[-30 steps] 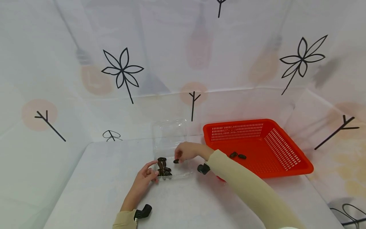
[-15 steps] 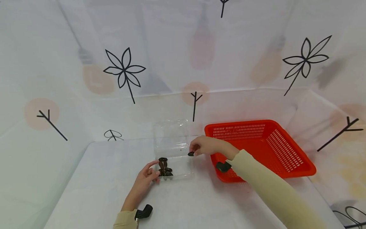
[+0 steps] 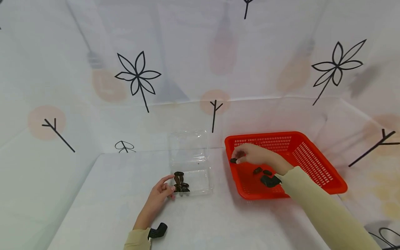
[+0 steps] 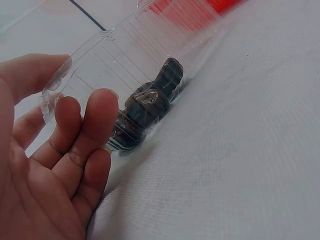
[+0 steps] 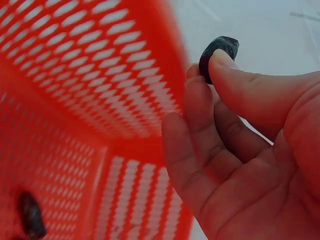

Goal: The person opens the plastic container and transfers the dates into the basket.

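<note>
My right hand [image 3: 251,154] is over the left rim of the red basket [image 3: 307,166]. Between its thumb and fingertips it pinches a dark, glossy oval piece [image 5: 218,57], date-like in look. The clear plastic clamshell box [image 3: 198,178] lies with its lid raised at the back. Several similar dark pieces [image 3: 179,180] are grouped along its left side. My left hand [image 3: 157,196] grips the box's left edge, thumb and index finger at the plastic wall, the other fingers bent beside it in the left wrist view.
Two more dark pieces, one of them a small oval [image 3: 257,170], lie on the basket's floor. The basket stands right of the box on a white cloth [image 3: 103,201]. A patterned cloth wall [image 3: 181,80] rises behind both containers.
My right hand has moved right, from over the box to the basket's left rim, with a dark piece still pinched. My left hand keeps its place on the box.
</note>
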